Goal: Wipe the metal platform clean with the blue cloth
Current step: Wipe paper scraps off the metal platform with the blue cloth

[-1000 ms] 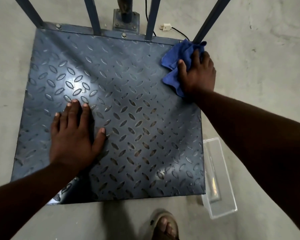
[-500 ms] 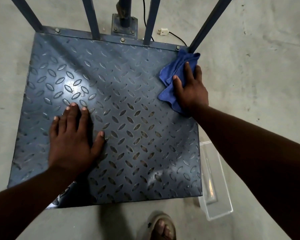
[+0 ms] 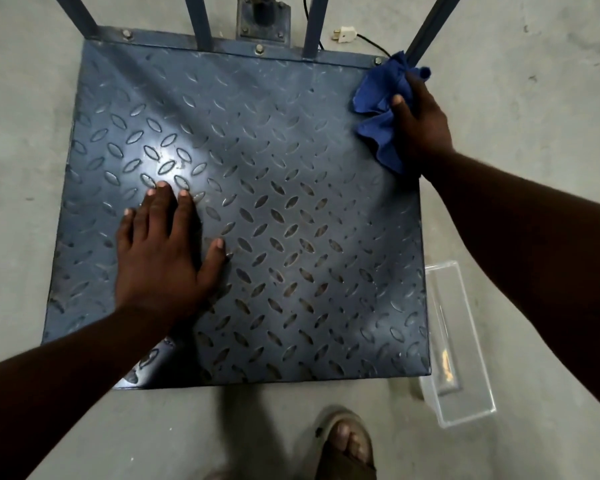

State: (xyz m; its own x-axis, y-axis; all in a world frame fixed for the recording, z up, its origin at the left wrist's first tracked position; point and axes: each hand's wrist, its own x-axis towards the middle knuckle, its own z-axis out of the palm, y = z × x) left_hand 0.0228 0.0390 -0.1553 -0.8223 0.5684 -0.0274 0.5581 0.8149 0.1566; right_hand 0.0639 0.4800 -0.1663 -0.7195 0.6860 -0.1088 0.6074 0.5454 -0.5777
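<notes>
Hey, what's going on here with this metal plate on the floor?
A person is wiping a metal platform with a blue cloth. The right hand presses the bunched cloth onto the far right corner, next to a slanted post. The left hand rests flat on the platform's left half, holding nothing. A clear plastic box sits on the floor by the platform's right edge.

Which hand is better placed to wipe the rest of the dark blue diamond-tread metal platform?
Right. The right hand presses the crumpled blue cloth onto the far right corner of the diamond-tread metal platform, ready to sweep. The left hand lies flat and bare mid-platform, likely bracing.
</notes>
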